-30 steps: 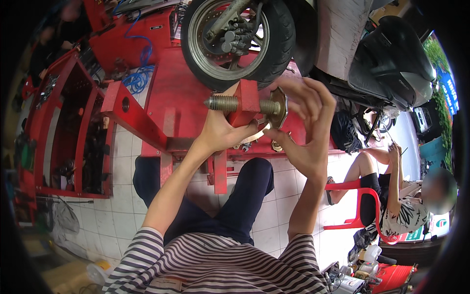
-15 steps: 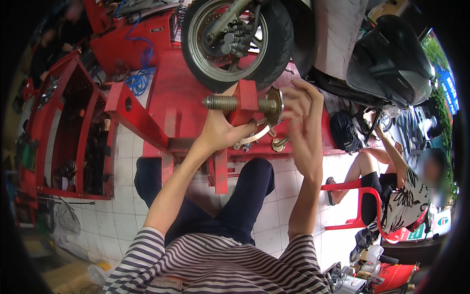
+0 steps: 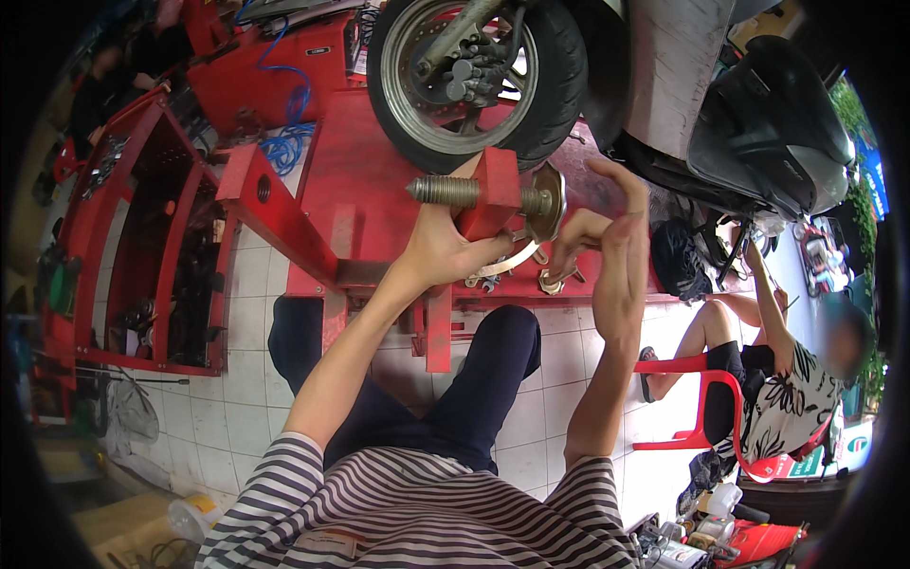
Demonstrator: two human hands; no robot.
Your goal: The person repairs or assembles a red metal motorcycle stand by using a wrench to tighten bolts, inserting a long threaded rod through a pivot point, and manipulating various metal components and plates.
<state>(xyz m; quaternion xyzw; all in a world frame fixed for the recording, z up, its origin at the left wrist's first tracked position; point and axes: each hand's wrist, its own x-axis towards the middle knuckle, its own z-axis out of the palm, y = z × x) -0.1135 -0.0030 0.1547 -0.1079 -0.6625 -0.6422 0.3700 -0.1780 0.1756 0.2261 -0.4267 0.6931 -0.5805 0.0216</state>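
Observation:
My left hand (image 3: 440, 248) is wrapped round a red steel post (image 3: 496, 185), thumb in front and a finger behind. Through the post runs a thick threaded bolt (image 3: 444, 192) with a pointed end at the left. A round metal flange (image 3: 550, 202) sits on its right end. Below it, by my thumb, curves a pale metal strip (image 3: 519, 258); how it is attached is hidden. My right hand (image 3: 611, 237) is beside the flange, fingers bent and apart, holding nothing. A brass-coloured fitting (image 3: 550, 282) lies on the red platform behind that hand's fingertips.
Ahead stands a scooter's front wheel (image 3: 479, 81) on a red platform (image 3: 351, 190). A second red post (image 3: 275, 213) with a threaded hole leans at left, beside a red tool cart (image 3: 156, 266). At right, a person sits on a red chair (image 3: 706, 403).
My right hand has drawn slightly away from the flange, and its fingers have stopped blurring. My left hand keeps its grip. The whole view has shifted a little.

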